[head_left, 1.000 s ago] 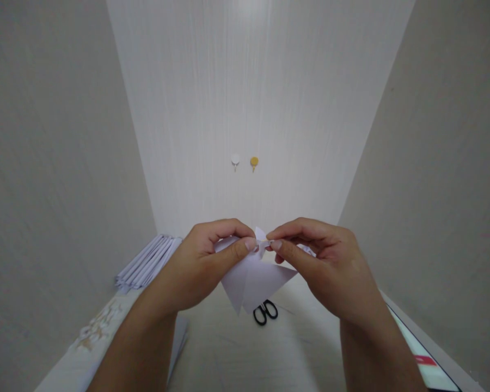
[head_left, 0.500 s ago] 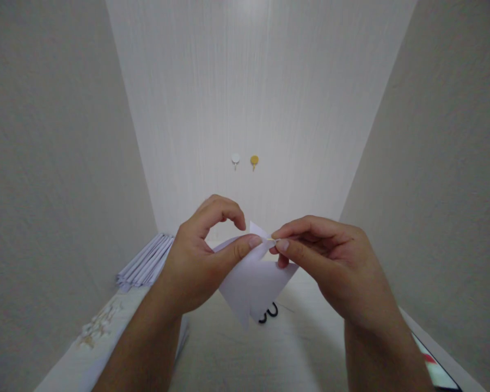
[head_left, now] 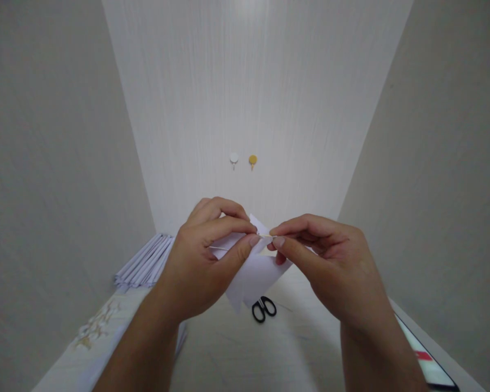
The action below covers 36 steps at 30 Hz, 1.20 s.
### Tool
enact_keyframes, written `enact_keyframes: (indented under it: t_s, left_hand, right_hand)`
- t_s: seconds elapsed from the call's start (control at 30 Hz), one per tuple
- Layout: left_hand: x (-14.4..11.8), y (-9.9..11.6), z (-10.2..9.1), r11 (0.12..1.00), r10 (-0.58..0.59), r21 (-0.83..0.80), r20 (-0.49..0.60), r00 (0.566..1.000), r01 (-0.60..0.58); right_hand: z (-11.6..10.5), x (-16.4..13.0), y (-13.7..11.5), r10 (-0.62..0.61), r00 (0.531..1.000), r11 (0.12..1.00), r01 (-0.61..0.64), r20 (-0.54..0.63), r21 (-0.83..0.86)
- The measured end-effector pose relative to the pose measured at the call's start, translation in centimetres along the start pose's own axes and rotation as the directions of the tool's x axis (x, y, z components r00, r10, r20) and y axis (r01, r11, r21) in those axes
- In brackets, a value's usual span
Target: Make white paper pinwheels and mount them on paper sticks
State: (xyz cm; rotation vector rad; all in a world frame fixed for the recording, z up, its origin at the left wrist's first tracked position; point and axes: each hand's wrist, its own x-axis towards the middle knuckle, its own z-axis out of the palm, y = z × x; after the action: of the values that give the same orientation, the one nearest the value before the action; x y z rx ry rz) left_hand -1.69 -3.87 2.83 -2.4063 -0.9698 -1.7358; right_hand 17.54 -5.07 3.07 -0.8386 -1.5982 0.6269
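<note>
Pale, finely grained walls (head_left: 253, 81) closed in on three sides, brightest at top centre. Two small round hooks, one white (head_left: 234, 158) and one yellow (head_left: 252, 159), sat mid-frame. A light tabletop (head_left: 237, 354) filled the bottom.

Left hand (head_left: 200, 261) fingers closed back onto folded paper (head_left: 253, 272); scissors (head_left: 263, 308) uncovered.

Black scissors (head_left: 263, 309), stacked paper (head_left: 145, 264), 2 wall hooks (head_left: 243, 160).

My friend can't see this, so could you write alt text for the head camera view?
Two bare hands, left hand and right hand, pinch a folded white paper above a pale table. Black scissors lie beneath; stacked white paper sits far left.
</note>
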Motion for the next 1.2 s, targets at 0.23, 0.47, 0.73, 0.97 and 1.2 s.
enact_keyframes:
  t_s: [0.23,0.47,0.73,0.97,1.2]
  left_hand:
    - [0.18,0.06,0.23,1.0,0.026,0.011,0.008,1.0,-0.026]
    - [0.2,0.07,0.09,0.989,-0.049,-0.139,0.016,0.999,0.051]
    - [0.25,0.2,-0.31,0.936,-0.132,-0.316,0.094,0.987,0.155]
    - [0.08,-0.05,-0.7,0.909,-0.178,-0.364,0.099,0.979,0.202]
    - [-0.07,-0.41,-0.63,0.834,-0.222,-0.491,0.116,0.968,0.25]
  right_hand:
    - [0.05,0.14,-0.13,-0.031,0.999,0.996,0.029,-0.02,-0.083]
    - [0.16,0.03,-0.21,-0.048,0.999,0.995,0.047,-0.011,-0.09]
    - [0.07,-0.08,-0.17,-0.06,0.997,0.998,0.06,0.042,-0.004]
    - [0.19,-0.13,0.06,-0.063,0.998,0.997,0.063,-0.001,0.051]
    - [0.42,-0.12,0.0,-0.025,0.999,0.986,0.029,-0.03,0.165]
